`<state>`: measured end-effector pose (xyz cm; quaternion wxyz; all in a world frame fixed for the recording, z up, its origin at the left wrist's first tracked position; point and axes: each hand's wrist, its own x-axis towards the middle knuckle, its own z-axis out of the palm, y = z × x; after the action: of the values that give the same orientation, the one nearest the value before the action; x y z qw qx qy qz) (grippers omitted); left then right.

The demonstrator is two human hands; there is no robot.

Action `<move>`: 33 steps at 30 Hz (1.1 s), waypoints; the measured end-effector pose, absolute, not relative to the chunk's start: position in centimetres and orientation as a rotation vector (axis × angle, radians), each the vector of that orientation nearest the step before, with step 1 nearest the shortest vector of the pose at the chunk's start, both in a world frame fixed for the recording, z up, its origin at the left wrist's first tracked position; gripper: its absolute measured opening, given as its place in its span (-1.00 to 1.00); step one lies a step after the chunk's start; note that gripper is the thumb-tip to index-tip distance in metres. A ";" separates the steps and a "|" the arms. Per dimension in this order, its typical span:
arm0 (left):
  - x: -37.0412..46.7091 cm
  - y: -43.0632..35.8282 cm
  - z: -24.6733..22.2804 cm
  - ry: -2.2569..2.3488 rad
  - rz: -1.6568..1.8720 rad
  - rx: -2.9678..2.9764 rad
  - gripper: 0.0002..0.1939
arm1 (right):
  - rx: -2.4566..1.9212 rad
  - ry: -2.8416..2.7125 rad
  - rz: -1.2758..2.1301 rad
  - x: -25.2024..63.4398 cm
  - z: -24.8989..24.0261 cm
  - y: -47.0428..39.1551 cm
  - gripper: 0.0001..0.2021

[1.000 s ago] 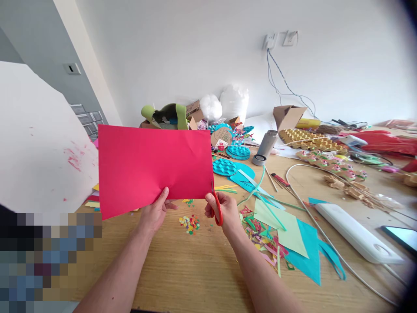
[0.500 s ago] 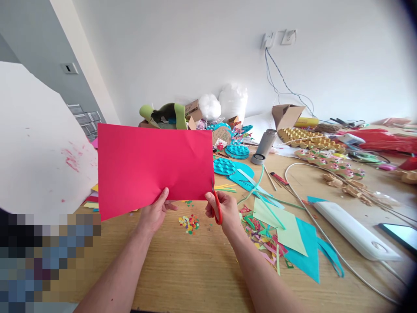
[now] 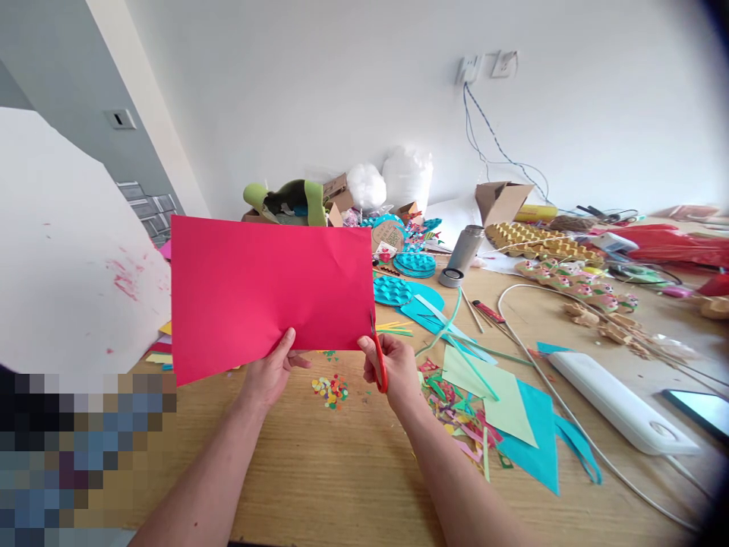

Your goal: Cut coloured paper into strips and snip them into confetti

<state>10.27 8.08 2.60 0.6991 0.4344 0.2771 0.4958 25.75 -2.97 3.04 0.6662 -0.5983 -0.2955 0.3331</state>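
A large red sheet of paper [image 3: 267, 292] is held up above the wooden table. My left hand [image 3: 273, 372] grips its lower edge, thumb in front and the other fingers behind. In my right hand [image 3: 399, 372] are scissors with red-orange handles [image 3: 381, 368], their blades upright at the sheet's lower right edge. The right thumb is raised beside the sheet's lower corner. Small colourful paper dots [image 3: 330, 390] lie on the table below, between my hands.
Coloured scraps [image 3: 456, 414], a pale green sheet [image 3: 512, 406] and blue paper [image 3: 538, 448] lie right of my right hand. Behind them stands a grey flask [image 3: 465, 252]. A white device [image 3: 620, 403] with a cable is farther right. At the left is a white board [image 3: 68, 251].
The fingers of my right hand have shifted slightly on the scissor handles. The red sheet and my left hand look almost unmoved.
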 end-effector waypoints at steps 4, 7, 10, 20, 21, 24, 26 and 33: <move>10.3 8.1 2.5 0.612 1.103 0.969 -0.56 | -1.351 -0.666 0.742 25.7 2.9 -3.0 -0.54; 10.3 8.0 2.5 0.607 1.100 0.971 -0.55 | -1.354 -0.652 0.738 25.6 2.8 -3.0 -0.55; 10.3 8.0 2.5 0.602 1.101 0.967 -0.53 | -1.358 -0.639 0.741 25.5 2.8 -3.1 -0.55; 10.2 7.9 2.5 0.597 1.108 0.953 -0.47 | -1.325 -0.608 0.789 25.5 3.3 -3.0 -0.52; 10.2 7.9 2.5 0.594 1.107 0.953 -0.47 | -1.322 -0.612 0.793 25.5 3.3 -3.0 -0.52; 10.2 8.0 2.5 0.593 1.114 0.944 -0.49 | -1.330 -0.623 0.804 25.5 3.4 -3.1 -0.52; 10.2 8.1 2.5 0.595 1.124 0.938 -0.49 | -1.337 -0.626 0.811 25.5 3.4 -3.1 -0.52; 10.2 8.0 2.4 0.604 1.108 0.941 -0.55 | -1.333 -0.634 0.788 25.6 3.6 -3.2 -0.51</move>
<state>10.25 8.04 2.44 0.7059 0.4234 0.2717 0.4986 25.61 -3.15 3.62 0.6700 -0.5914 -0.2815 0.3495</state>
